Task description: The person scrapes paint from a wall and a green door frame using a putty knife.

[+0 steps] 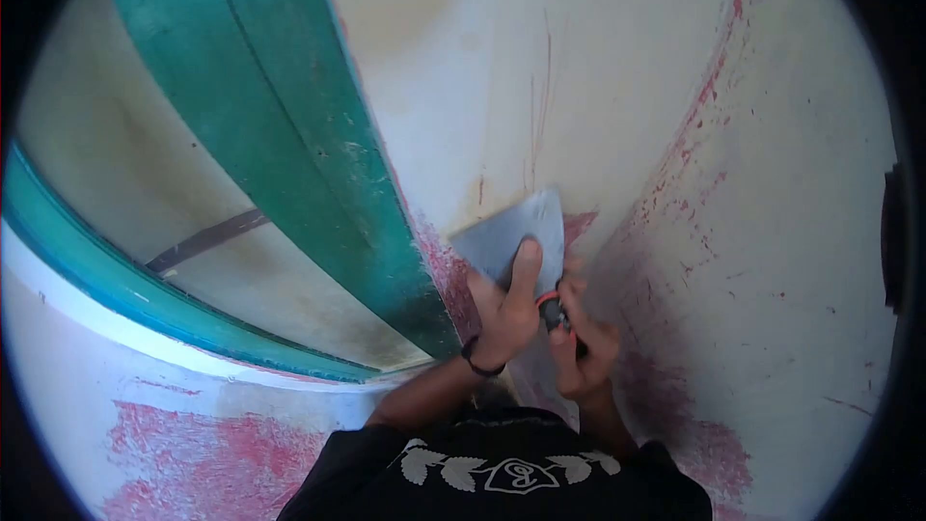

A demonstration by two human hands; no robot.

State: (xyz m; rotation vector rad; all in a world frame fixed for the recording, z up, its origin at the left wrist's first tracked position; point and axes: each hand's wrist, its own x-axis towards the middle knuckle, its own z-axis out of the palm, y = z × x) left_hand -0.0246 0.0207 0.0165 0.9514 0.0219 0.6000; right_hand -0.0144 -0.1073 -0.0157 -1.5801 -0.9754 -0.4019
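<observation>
Both hands grip a wide scraper [511, 232] pressed flat vs the cream wall [598, 68], just right of the green door frame [289, 125]. Left hand [506, 304] closed w/ thumb stretched up along the blade, black band at wrist. Right hand [584, 342] wrapped shut round the red-black handle, below the blade. Red paint patches [694, 116] streak the wall at right & near the bottom

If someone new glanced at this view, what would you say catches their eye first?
Probably the broad green frame sweeping from the top left down to the centre, bright against the pale wall. Just right of its lower end, the left hand presses a wide grey scraper blade to the wall while the right hand grips its handle. Red paint patches mark the lower wall.
</observation>
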